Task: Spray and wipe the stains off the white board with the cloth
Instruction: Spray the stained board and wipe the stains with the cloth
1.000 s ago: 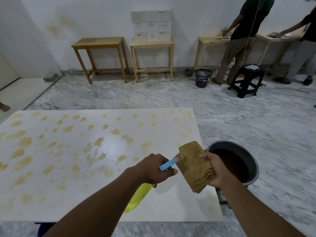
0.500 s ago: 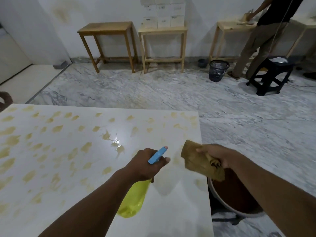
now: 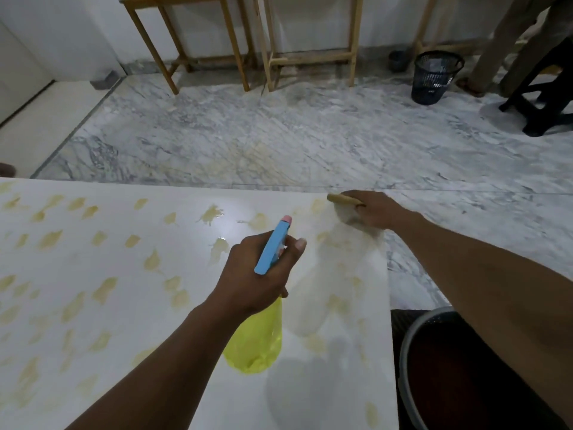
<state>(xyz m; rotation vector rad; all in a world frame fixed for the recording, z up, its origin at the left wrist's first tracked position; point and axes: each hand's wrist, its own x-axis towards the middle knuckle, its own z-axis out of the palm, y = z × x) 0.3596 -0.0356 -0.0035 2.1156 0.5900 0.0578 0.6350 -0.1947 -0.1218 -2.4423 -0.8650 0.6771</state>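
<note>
**White board, spray bottle and cloth in use**
The board lies flat, dotted with yellow stains. The left hand wraps its fingers round the light, likely slick bottle's neck. The right hand holds the soft, limp cloth bunched on the far right corner, mostly hidden under its fingers.

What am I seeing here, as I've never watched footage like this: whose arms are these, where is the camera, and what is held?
No machine here: a person wears a camera on the head, looking down at their own arms. The left hand grips a spray bottle, yellow with a blue head. The right hand holds a brown cloth against the far right corner of the white board, which is dotted with yellowish stains. A bucket stands beside it.
</note>
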